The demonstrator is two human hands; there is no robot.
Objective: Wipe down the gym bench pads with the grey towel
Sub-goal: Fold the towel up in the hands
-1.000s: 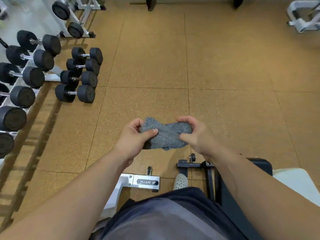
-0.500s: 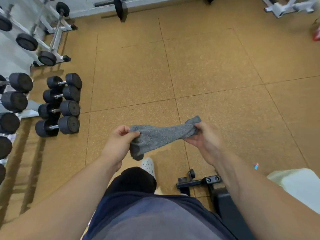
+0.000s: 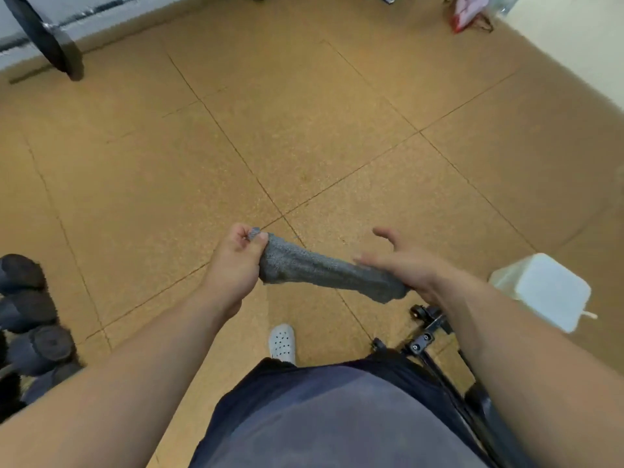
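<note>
The brown floor (image 3: 304,130) filled most of the view. A black bench frame (image 3: 429,336) stood low on the right. The towel (image 3: 320,270) hung in the air over the floor, pulled long between two hands. The left hand (image 3: 233,265) pinched one end tight. The right hand (image 3: 405,265) lay on the other end, fingers spread wide.

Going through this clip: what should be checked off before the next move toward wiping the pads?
1. Firm grip by the left hand on the grey towel: ok.
2. Grip by the right hand: not ok, fingers straight, towel under its palm.
3. Towel spread flat: not ok, bunched.
4. Towel on a pad: not ok, held in the air.
5. Pad within reach: cannot tell, only the bench frame shows clearly.
</note>
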